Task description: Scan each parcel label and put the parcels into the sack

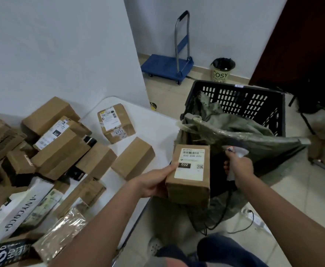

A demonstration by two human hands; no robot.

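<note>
A brown parcel point(188, 176) is gripped label-up by the left hand point(155, 182) beside the green sack point(240, 135); a white scanner point(235, 151) is clutched in the right hand point(238, 166); scanning seems underway; lowering into the sack likely follows.

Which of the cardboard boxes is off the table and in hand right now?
The box with the 032 label, gripped by the left hand beside the green sack. All other boxes lie on the white table.
</note>
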